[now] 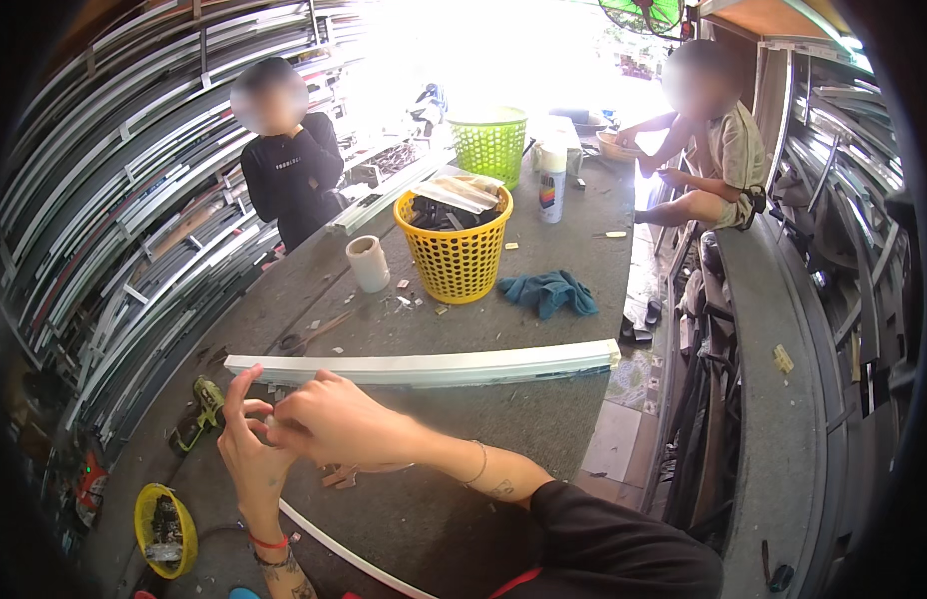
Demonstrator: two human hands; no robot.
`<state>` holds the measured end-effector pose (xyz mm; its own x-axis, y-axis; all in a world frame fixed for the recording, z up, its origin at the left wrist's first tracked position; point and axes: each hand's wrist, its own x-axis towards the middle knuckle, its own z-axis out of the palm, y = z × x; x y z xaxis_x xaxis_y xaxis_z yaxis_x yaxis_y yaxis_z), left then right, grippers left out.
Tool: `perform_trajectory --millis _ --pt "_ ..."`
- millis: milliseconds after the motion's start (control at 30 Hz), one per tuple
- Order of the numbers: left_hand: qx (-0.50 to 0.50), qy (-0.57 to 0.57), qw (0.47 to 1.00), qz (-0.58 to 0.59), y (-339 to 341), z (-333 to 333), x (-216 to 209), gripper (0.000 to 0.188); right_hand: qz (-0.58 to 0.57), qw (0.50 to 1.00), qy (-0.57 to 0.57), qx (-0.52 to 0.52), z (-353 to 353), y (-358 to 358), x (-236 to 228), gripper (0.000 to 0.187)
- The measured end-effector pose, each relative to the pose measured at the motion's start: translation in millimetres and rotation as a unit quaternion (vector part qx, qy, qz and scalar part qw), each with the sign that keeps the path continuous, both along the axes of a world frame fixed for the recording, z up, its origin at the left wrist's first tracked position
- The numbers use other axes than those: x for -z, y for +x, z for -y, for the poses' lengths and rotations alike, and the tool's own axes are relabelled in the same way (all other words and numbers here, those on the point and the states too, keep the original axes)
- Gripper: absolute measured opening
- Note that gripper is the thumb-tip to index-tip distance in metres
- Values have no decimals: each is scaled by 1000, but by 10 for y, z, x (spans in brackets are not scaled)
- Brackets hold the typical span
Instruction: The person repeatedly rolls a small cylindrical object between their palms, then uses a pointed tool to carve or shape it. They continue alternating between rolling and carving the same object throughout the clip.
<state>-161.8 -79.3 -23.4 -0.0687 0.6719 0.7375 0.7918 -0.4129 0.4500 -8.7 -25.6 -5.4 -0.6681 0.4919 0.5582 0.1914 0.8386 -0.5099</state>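
Observation:
My left hand [252, 449] is raised over the table, its thumb and fingers drawn together at my right hand [334, 424]. The right hand reaches across from the right with its fingers bent into a pinch against the left fingertips. A small pale bit shows between the fingers, too little to name. Just beyond both hands lies a long white profile bar [434, 369], running left to right. From beside my left wrist a thin white strip [349, 554] curves toward the lower edge. A yellow-green power drill [196, 411] rests left of my hands.
A yellow basket [456, 262] of dark parts, a roll [368, 265], a blue cloth [550, 295], a spray can [551, 188] and a green basket [488, 145] stand farther off. A small yellow basket [189, 529] is lower left. One person stands back left; another sits right.

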Motion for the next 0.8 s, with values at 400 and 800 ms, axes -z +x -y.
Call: perform_trajectory --millis 400,800 --pt "-57 63 965 -246 -89 21 -63 36 -41 999 -7 -2 -11 -27 -25 32" --pt "45 -22 996 -69 -16 183 -103 29 -103 988 91 -66 -14 131 -148 63"
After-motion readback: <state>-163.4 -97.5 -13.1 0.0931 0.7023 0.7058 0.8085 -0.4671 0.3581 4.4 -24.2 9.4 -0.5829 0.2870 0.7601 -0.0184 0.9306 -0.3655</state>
